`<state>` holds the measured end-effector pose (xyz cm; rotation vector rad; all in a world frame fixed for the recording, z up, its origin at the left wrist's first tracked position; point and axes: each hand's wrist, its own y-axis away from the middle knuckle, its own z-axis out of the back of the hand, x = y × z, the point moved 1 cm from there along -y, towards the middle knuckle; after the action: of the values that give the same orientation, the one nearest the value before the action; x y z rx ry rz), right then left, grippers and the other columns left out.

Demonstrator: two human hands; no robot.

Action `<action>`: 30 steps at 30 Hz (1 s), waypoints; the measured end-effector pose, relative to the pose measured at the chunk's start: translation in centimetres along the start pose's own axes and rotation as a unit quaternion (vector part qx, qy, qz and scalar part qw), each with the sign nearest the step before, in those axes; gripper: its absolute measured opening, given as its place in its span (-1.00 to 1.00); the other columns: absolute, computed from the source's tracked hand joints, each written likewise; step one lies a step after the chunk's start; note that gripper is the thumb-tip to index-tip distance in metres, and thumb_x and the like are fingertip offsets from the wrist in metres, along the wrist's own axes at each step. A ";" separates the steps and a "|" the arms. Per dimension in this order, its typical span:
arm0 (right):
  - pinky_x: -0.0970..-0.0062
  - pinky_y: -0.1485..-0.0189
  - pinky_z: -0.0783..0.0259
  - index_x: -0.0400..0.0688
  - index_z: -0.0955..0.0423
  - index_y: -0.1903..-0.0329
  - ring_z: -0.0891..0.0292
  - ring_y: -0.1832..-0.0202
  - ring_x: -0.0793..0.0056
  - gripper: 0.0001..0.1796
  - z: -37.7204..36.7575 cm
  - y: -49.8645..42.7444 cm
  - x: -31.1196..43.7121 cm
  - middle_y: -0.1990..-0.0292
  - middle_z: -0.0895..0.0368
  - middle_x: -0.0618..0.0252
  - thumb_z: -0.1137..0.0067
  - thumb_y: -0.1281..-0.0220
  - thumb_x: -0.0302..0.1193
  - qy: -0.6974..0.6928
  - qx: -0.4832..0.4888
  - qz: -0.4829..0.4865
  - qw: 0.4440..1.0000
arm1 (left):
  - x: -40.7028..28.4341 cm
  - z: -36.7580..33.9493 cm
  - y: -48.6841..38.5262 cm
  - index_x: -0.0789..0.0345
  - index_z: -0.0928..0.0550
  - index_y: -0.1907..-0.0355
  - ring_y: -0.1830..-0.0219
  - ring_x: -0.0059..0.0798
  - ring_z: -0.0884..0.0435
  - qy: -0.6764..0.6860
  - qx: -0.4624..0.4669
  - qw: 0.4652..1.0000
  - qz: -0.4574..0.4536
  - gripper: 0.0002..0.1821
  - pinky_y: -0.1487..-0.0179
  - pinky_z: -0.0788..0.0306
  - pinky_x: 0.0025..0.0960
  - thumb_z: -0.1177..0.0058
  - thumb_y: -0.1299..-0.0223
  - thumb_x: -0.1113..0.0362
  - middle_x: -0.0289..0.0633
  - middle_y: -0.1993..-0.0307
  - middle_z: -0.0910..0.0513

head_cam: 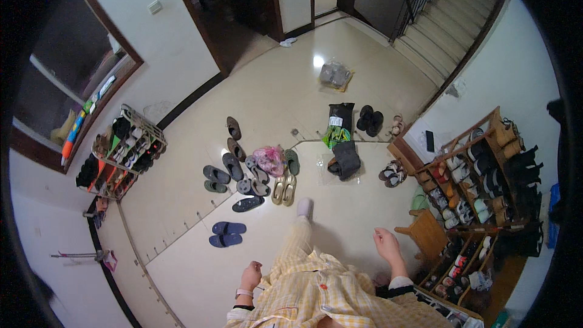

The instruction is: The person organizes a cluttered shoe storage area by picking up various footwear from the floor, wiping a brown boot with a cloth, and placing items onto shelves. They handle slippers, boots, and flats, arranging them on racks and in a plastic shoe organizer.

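My left hand [252,275] hangs at my left side with its fingers loosely curled and a pink band on the wrist. My right hand [387,242] is held out beside the wooden stool [423,235], apart from it. Nothing shows in either hand; the palms are hidden. One foot in a light sock [305,208] is stretched forward on the tiles. Ahead of it are beige flat shoes [283,190], a pink plastic bag [269,160] and several slippers and clogs. To their right, a dark grey folded item [346,160] lies on clear plastic. Blue slide sandals [227,234] lie to the left.
A wooden shoe rack [501,177] stands at the right, with a phone [429,141] nearby. Another shoe rack [128,146] is against the left wall. Packages, including a black and green bag [340,120], lie farther ahead. Stairs [437,36] rise at the back right.
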<state>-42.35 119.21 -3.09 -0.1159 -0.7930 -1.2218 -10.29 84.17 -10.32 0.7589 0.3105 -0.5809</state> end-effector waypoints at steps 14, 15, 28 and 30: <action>0.51 0.27 -0.45 -0.21 -0.24 -0.18 -0.55 0.34 0.46 -0.54 1.0 -37.4 6.6 0.19 -0.57 0.18 -0.03 -0.25 -0.40 -0.467 -0.073 -0.222 0.853 | -25.1 15.4 -32.8 0.27 -0.59 0.55 0.52 -0.24 -0.63 -0.058 0.028 0.998 -0.021 -0.50 0.38 -0.46 -0.23 0.16 -0.26 -0.10 -0.22 0.68 -0.60; 0.51 0.27 -0.45 -0.19 -0.22 -0.20 -0.55 0.34 0.46 -0.52 1.6 -39.4 7.1 0.18 -0.57 0.18 -0.03 -0.24 -0.40 -0.499 -0.086 -0.233 0.830 | -27.6 16.3 -35.9 0.28 -0.59 0.55 0.53 -0.24 -0.63 -0.071 0.031 0.996 -0.040 -0.48 0.38 -0.45 -0.23 0.20 -0.29 -0.09 -0.22 0.69 -0.60; 0.48 0.42 -0.50 -0.18 -0.29 0.06 -0.51 0.43 0.43 -0.73 1.1 -73.3 2.9 0.30 -0.53 0.18 0.02 -0.20 -0.40 -0.632 -0.165 -0.409 0.637 | -57.7 16.7 -75.6 0.38 -0.61 0.36 0.30 -0.57 -0.59 0.074 0.162 0.966 -0.186 -0.82 0.22 -0.45 -0.46 -0.14 -0.16 0.27 -0.22 0.42 -0.66; 0.49 0.45 -0.48 -0.18 -0.30 0.09 -0.51 0.43 0.43 -0.75 -0.9 -80.8 1.2 0.33 -0.53 0.20 0.02 -0.20 -0.39 -0.618 -0.205 -0.427 0.627 | -62.5 14.9 -83.2 0.37 -0.63 0.39 0.35 -0.61 -0.52 0.088 0.201 0.971 -0.096 -0.74 0.26 -0.42 -0.47 -0.20 -0.13 0.17 -0.25 0.42 -0.65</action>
<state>-112.09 87.82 -29.31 -1.1874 -1.8784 -2.2371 -109.01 48.90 -17.22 1.1835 0.4407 -0.7739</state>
